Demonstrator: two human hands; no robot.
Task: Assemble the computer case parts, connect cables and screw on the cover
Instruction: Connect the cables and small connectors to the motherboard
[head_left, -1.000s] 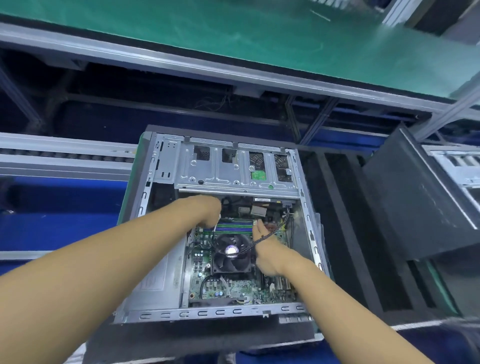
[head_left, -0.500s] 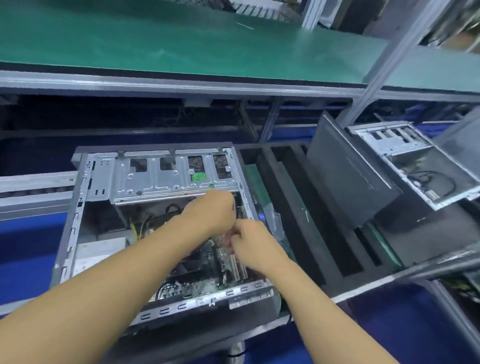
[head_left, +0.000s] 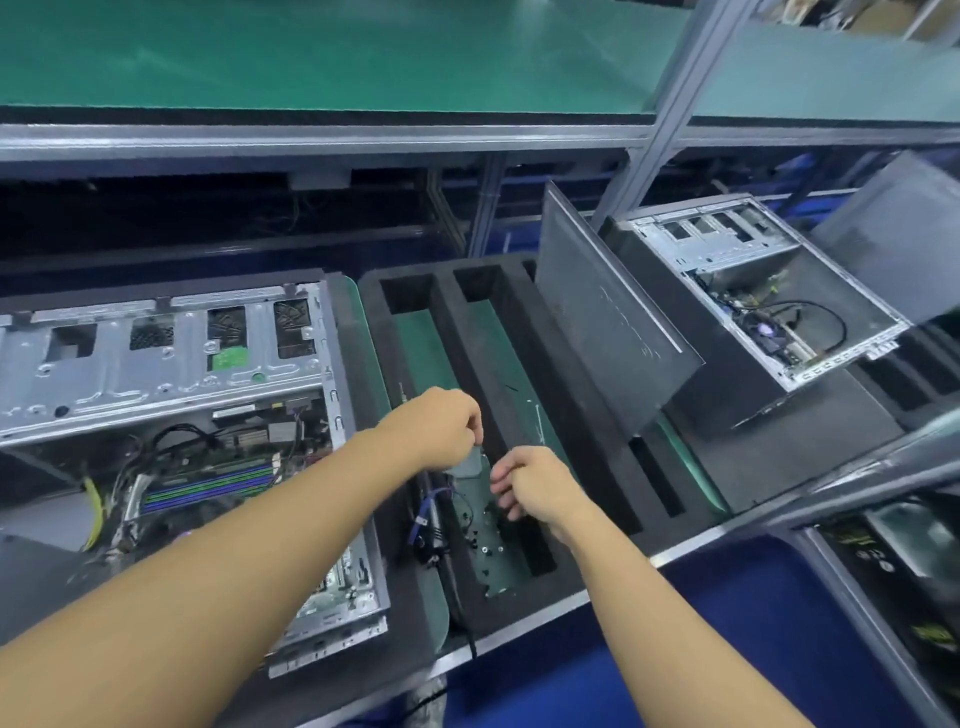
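Item 1: open computer case, lying at the left with its interior facing up; motherboard exposed, with dark cables looped across it.

Item 2: black foam tray, just right of the case, with long slots over a green base. 1 slot holds loose screws; a blue cable lies in the slot beside it.

Item 3: dark cover panel, standing tilted in the tray's right side (well apart from the case it belongs on).

Item 4: second open case, far right, tilted.

Item 5: left hand, above the tray, fingertips bunched; whether it pinches anything cannot be told.

Item 6: right hand, near the left one over the screws, fingers loosely curled, nothing visible in them.

Item 7: green shelf, overhead.
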